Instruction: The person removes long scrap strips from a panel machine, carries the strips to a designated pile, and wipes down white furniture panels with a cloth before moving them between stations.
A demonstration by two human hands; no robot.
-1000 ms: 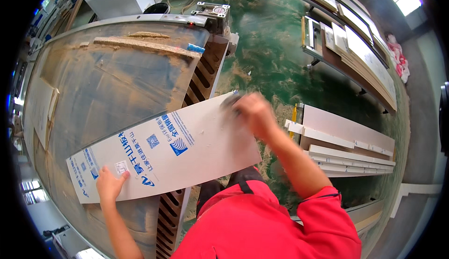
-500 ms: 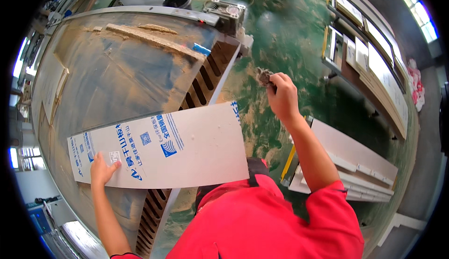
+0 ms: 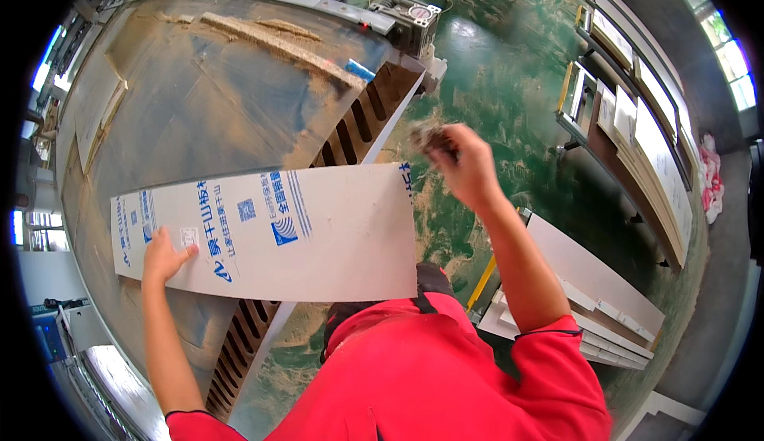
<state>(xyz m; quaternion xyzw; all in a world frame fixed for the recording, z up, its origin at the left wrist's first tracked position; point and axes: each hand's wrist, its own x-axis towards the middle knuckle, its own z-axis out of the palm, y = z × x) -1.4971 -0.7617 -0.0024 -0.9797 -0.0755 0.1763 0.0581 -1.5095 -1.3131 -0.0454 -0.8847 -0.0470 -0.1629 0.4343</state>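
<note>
A long white panel [image 3: 350, 234] with blue print lies aslant over the dusty table [image 3: 239, 115], its right end sticking out past the slotted edge in front of my body. My left hand [image 3: 163, 256] holds it near its left end, thumb spread from the fingers on the top face; any fingers beneath would be hidden. Past the panel's far right corner, my right hand [image 3: 468, 166] is raised and closed around a crumpled grey-brown wad [image 3: 426, 136], perhaps a rag. The wad is blurred and stays apart from the panel.
A rough chipboard strip [image 3: 278, 48] and sawdust lie on the table's far part, a blue piece [image 3: 360, 70] at the strip's end. Thin boards [image 3: 99, 115] rest at left. Right, racks hold stacked panels [image 3: 637, 146]; a lower pile [image 3: 585, 282] stands beside my right arm.
The panel and my left hand have moved a little left and away from me relative to the table. My right hand has drawn left with the wad, closer to the panel's corner. The view has shifted slightly.
</note>
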